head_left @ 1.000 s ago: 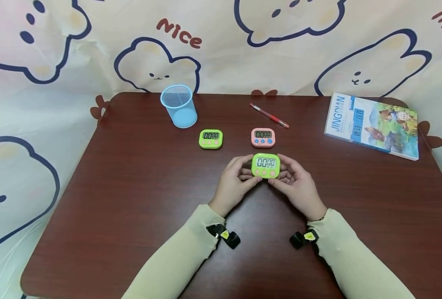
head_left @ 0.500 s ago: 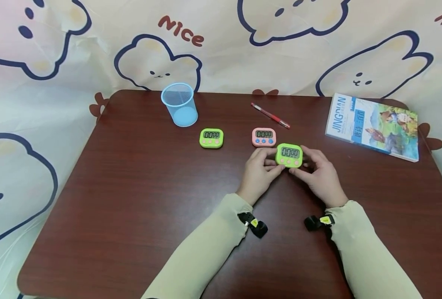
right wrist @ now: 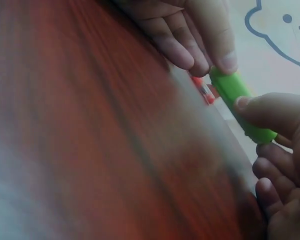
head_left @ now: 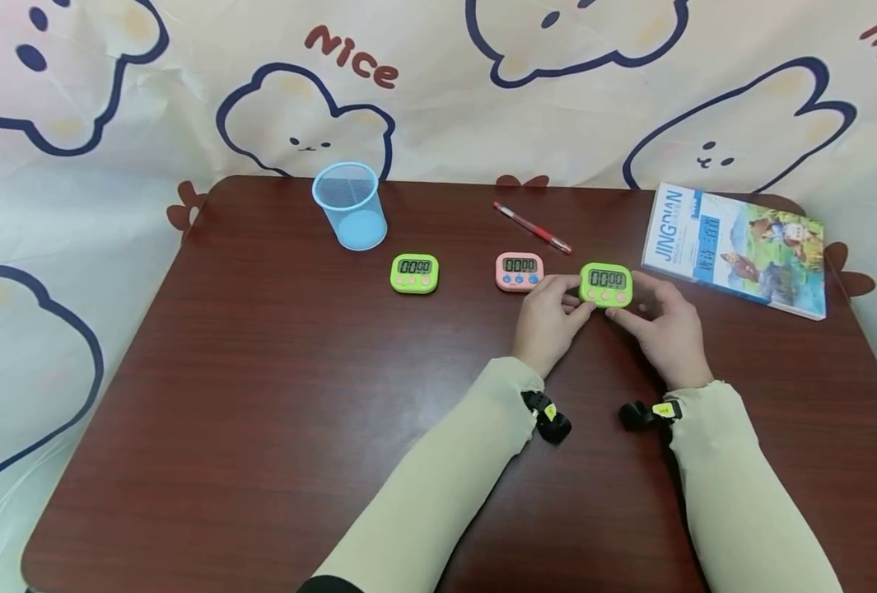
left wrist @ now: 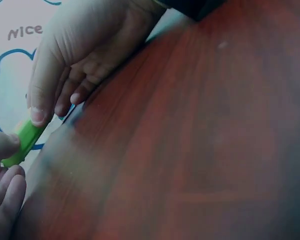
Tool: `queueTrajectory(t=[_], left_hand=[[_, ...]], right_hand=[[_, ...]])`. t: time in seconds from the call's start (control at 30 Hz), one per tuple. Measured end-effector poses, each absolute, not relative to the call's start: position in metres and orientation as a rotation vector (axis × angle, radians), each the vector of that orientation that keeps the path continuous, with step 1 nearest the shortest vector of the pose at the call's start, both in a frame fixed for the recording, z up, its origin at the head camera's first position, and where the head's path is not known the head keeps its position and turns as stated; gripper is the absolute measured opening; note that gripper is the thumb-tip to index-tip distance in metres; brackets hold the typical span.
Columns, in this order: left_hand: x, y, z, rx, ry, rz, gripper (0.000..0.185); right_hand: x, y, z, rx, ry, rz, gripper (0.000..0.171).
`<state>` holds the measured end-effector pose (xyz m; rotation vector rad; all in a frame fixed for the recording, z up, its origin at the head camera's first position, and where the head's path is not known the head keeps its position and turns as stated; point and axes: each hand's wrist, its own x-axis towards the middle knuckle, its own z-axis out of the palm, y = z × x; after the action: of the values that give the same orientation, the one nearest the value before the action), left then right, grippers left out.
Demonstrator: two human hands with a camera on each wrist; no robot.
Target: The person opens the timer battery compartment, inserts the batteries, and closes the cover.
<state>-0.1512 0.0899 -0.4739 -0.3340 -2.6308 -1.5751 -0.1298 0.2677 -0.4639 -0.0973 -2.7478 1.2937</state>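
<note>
A person's left hand (head_left: 549,321) and right hand (head_left: 664,325) hold a green timer (head_left: 605,285) between them, thumbs and fingertips pinching its 2 sides in a closed grip, at the far right of a dark red worktop (head_left: 260,395). The timer sits just right of a pink timer (head_left: 519,272); a second green timer (head_left: 414,273) lies further left. A blue mesh cup (head_left: 350,205), a red pen (head_left: 533,228) and a book (head_left: 734,249) lie beyond.

Cup (head_left: 349,205) near tabletop (head_left: 260,395) far edge, left; pen (head_left: 532,227) far centre; book (head_left: 734,249) far right corner; three timers (head_left: 518,272) in row before them.
</note>
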Motion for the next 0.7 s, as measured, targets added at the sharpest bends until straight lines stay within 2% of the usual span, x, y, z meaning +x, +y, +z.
queueTrajectory(t=[0.47, 0.7], left_hand=[[-0.170, 0.094, -0.468, -0.313, -2.902, -1.188, 0.035], [-0.171, 0.096, -0.467, -0.311, -2.942, -1.143, 0.036]], right_hand=[[-0.146, 0.270, -0.461, -0.109, -2.867, 1.212, 0.054], [-0.147, 0.271, -0.459, -0.156, -2.921, 1.189, 0.055]])
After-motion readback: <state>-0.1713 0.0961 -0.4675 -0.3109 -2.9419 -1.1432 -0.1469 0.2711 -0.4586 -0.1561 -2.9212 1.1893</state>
